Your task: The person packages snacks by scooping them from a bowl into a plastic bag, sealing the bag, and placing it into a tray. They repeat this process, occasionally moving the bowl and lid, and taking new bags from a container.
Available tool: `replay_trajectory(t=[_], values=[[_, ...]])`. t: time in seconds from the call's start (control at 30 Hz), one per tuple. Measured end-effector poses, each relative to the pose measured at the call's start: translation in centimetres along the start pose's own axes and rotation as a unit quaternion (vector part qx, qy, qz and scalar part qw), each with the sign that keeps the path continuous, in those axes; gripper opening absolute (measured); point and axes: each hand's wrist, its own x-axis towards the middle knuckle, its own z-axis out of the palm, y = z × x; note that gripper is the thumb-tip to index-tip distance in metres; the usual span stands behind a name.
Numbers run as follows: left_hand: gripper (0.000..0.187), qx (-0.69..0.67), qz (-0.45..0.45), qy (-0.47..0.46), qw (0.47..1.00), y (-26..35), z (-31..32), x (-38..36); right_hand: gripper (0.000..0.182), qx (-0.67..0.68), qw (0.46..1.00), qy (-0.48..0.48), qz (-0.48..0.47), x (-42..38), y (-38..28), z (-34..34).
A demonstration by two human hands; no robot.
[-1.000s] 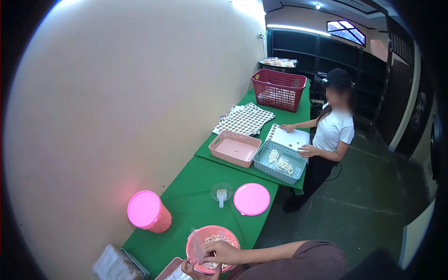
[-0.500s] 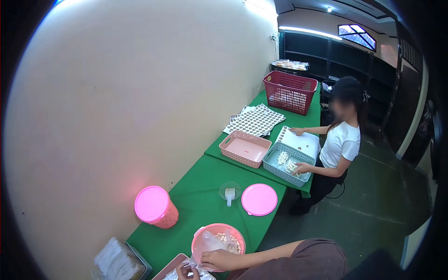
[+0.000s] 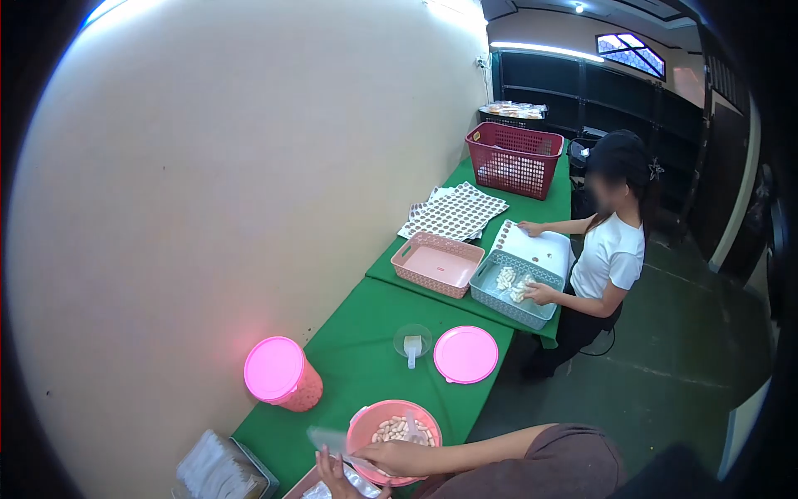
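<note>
The plastic bag [image 3: 327,438] has swung from over the pink bowl [image 3: 384,409] to its left rim, uncovering more pale pieces [image 3: 387,431]. The right hand [image 3: 397,458] seems to pinch it — the left hand [image 3: 339,481] has fingers spread. Green counter [image 3: 353,333] stretches beyond; its edge runs just right of the bowl.

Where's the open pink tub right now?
The tub is bottom centre of the head view, on the green table, partly hidden by the right hand.
</note>
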Motion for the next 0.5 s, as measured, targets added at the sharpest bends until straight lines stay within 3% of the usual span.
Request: replay_trajectory(t=[0.03, 0.1, 0.17, 0.23, 0.27, 0.37, 0.4, 0.43, 0.5], values=[[0.092, 0.025, 0.013, -0.003, 1.0, -0.2, 0.6, -0.1, 0.026, 0.041, 0.998, -0.041, -0.005, 0.1, -0.3, -0.3], [0.079, 0.031, 0.021, 0.03, 0.999, -4.0, 4.1, -1.8, 0.026, 0.057, 0.998, -0.038, -0.016, -0.1, 0.7, 0.6], [0.073, 0.053, 0.033, 0.047, 0.997, -3.8, 4.2, -1.6, 0.027, 0.071, 0.997, -0.032, -0.026, -0.2, 1.8, 1.2], [0.061, 0.096, 0.055, 0.084, 0.99, -3.5, 4.7, -1.5, 0.025, -0.018, 0.997, 0.063, -0.047, -0.4, 2.7, 1.4], [0.061, 0.094, 0.055, 0.084, 0.99, -3.9, 5.2, -1.8, 0.025, -0.02, 0.997, 0.064, -0.047, -0.4, 2.7, 1.4], [0.054, 0.075, 0.017, 0.09, 0.993, -4.7, 6.5, -2.4, 0.029, -0.027, 0.994, 0.085, -0.056, -0.3, 1.6, 1.1], [0.052, 0.05, 0.002, 0.101, 0.994, -5.7, 7.1, -3.3, 0.031, 0.018, 0.998, 0.041, -0.039, -0.1, 0.8, 0.3], [0.05, 0.025, -0.009, 0.113, 0.993, -8.5, 8.4, -5.0, 0.032, 0.064, 0.998, -0.004, -0.02, -0.1, 0.2, -0.2], [0.046, -0.04, -0.048, 0.135, 0.989, -12.6, 10.1, -7.2, 0.033, 0.098, 0.995, 0.001, -0.029, 0.1, -0.4, -0.8]])
